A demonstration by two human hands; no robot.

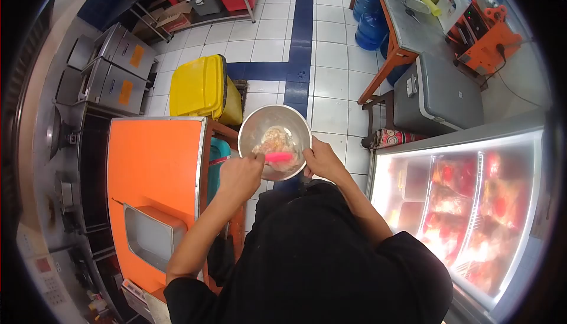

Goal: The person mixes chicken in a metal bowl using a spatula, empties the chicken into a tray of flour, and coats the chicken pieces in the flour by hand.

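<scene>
A round metal mixing bowl (248,129) is held out in front of my body, with a pale, lumpy mixture (274,141) at its bottom. My right hand (323,157) grips the bowl's rim on its right side. Closed around a pink spatula (279,157), my left hand (243,173) is at the bowl's left edge. The spatula's blade reaches over the mixture, and part of its handle sticks out to the left of my fist. What the mixture is made of I cannot make out.
On my left is an orange-topped table (156,159) with a metal tray (153,238). A yellow bin (198,88) stands ahead. To my right are a lit display freezer (407,206) of bagged goods and a grey cooler box (434,97). Blue water jugs (371,29) sit under a workbench.
</scene>
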